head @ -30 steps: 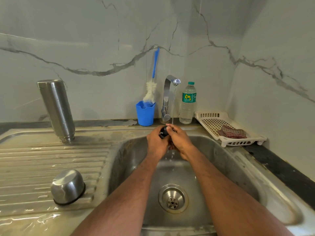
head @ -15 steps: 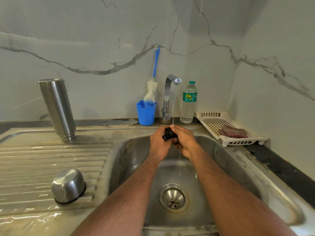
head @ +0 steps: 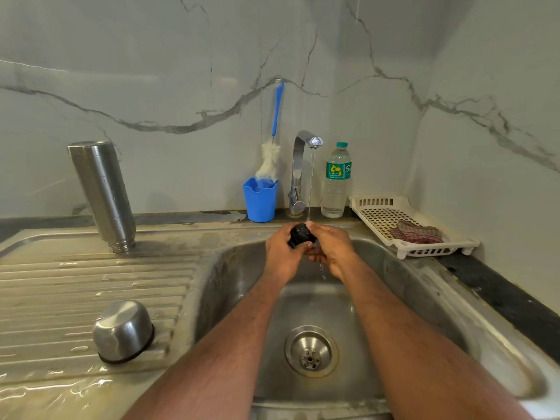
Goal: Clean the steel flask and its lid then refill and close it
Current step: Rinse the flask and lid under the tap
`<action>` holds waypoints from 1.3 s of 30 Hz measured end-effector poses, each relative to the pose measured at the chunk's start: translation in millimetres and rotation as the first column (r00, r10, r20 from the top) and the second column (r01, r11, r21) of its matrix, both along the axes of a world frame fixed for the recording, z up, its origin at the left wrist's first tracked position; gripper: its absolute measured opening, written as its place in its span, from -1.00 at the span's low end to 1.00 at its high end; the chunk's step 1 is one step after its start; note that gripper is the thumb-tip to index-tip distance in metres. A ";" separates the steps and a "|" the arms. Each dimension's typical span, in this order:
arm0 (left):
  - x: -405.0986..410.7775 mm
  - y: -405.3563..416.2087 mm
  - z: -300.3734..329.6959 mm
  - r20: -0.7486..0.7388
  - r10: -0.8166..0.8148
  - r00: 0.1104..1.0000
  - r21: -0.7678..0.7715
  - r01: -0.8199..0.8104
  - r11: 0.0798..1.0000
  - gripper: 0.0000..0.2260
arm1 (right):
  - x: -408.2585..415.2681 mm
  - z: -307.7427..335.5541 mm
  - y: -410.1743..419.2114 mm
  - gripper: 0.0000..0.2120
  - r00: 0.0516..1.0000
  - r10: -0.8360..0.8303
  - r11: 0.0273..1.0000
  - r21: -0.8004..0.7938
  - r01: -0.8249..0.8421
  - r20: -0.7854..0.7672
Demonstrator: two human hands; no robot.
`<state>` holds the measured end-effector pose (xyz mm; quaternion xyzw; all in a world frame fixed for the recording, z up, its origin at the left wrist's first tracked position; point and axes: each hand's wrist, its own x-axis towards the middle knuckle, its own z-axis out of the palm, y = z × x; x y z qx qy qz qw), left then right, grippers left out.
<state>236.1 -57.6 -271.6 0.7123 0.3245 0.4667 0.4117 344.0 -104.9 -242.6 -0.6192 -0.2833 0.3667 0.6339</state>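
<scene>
The steel flask [head: 103,192] stands upside down on the draining board at the back left, wet with drops. A steel cup lid [head: 122,331] lies mouth down on the board's front. Over the sink, both hands hold a small black stopper lid [head: 300,234] under the thin stream from the tap [head: 306,153]. My left hand [head: 281,256] grips the stopper from the left. My right hand [head: 331,250] wraps it from the right, fingers curled beneath. Water drips from the hands into the basin.
The steel sink [head: 424,298] has a round drain [head: 310,351]. At the back stand a blue cup [head: 260,200] holding a bottle brush [head: 274,140], and a plastic water bottle [head: 336,183]. A white tray [head: 375,213] with a checked cloth [head: 416,234] sits at right.
Both hands have risen slightly toward the tap with the black stopper, turning it between them under the stream. Flask and cup lid have not moved.
</scene>
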 end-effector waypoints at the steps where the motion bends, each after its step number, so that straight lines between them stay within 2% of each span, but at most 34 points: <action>1: 0.1 -0.5 0.9 -0.022 0.011 1.000 0.050 -0.010 0.999 -0.60 | -2.0 -0.7 3.0 -0.79 0.997 -0.067 0.998 0.002 0.067 0.033; 3: 0.0 -2.3 3.0 -0.042 0.014 0.999 0.109 -0.009 0.994 -0.58 | -3.8 -1.1 6.3 -0.75 0.983 -0.171 0.985 0.003 0.171 0.073; 4: 0.4 -2.3 3.4 -0.030 0.007 1.000 0.103 -0.004 0.995 -0.58 | -3.6 -0.7 6.4 -0.76 0.983 -0.170 0.985 0.004 0.170 0.066; 9: -0.1 3.7 -2.2 0.127 -0.097 0.987 -0.214 0.123 0.969 -0.78 | 6.8 5.0 -6.1 -0.83 0.980 0.159 0.985 0.081 -0.149 -0.123; 11: 0.7 3.5 -1.5 0.070 -0.098 0.993 -0.156 0.108 0.982 -0.76 | 5.3 4.9 -6.4 -0.83 0.987 0.138 0.990 0.031 -0.136 -0.076; 13: 1.2 1.3 1.2 -0.088 -0.058 0.994 0.040 0.062 0.997 -0.68 | -1.0 5.2 -3.3 -0.85 1.000 0.005 1.000 -0.025 -0.005 0.002; 16: 1.4 -1.2 2.3 -0.215 0.004 0.977 0.217 0.044 0.975 -0.66 | -11.7 4.3 2.4 -0.76 0.971 -0.107 0.984 -0.115 0.134 0.214; 18: 0.6 -1.4 -0.1 -0.215 0.043 0.976 0.200 0.001 0.980 -0.73 | -14.6 1.7 4.9 -0.71 0.941 -0.001 0.983 -0.175 0.064 0.338; 20: -1.7 2.0 -1.8 -0.203 0.063 0.977 0.074 -0.049 0.996 -0.77 | -15.2 -1.6 4.2 -0.73 0.915 0.182 0.972 -0.205 -0.113 0.360; 22: -3.1 4.8 -2.5 -0.217 0.063 0.974 0.030 -0.058 0.998 -0.78 | -14.2 -3.9 4.6 -0.74 0.891 0.245 0.962 -0.207 -0.175 0.382; 23: -2.9 3.2 -0.7 -0.231 0.073 0.970 0.079 -0.056 0.995 -0.79 | -14.7 -4.7 6.8 -0.73 0.883 0.208 0.971 -0.198 -0.135 0.420; 25: 0.7 -1.2 3.5 -0.214 0.076 0.974 0.207 -0.031 0.978 -0.78 | -14.6 -6.7 15.7 -0.70 0.869 0.013 0.991 -0.121 0.054 0.495; 27: 6.1 -7.5 7.5 -0.173 0.060 0.983 0.264 -0.012 0.964 -0.74 | -12.6 -5.0 21.0 -0.67 0.903 -0.155 0.983 -0.033 0.183 0.400; 28: 7.4 -9.9 9.1 -0.143 0.061 0.988 0.252 -0.023 0.967 -0.71 | -10.5 -2.8 19.8 -0.68 0.946 -0.157 0.985 -0.022 0.170 0.285; 30: 6.3 -7.1 9.7 -0.022 0.039 0.999 0.094 -0.036 0.995 -0.63 | -4.7 1.1 10.9 -0.70 0.997 -0.018 1.000 -0.017 0.019 0.075; 31: 4.2 -3.9 9.0 0.069 -0.003 0.998 -0.032 0.005 0.999 -0.60 | -1.7 2.1 6.5 -0.70 0.997 0.068 0.998 -0.008 -0.068 0.032; 33: 1.1 -0.9 6.3 0.207 -0.088 0.974 -0.221 0.134 0.966 -0.65 | 3.0 3.9 -0.9 -0.72 0.982 0.185 0.983 0.017 -0.185 0.026; 36: -1.9 0.2 2.0 0.302 -0.115 0.946 -0.332 0.218 0.918 -0.80 | 6.5 6.5 -7.3 -0.71 0.959 0.284 0.958 0.034 -0.284 0.021; 39: -4.8 3.0 6.3 0.439 -0.145 0.886 -0.476 0.367 0.799 -0.76 | 12.0 7.9 -13.9 -0.72 0.924 0.383 0.922 0.059 -0.382 -0.009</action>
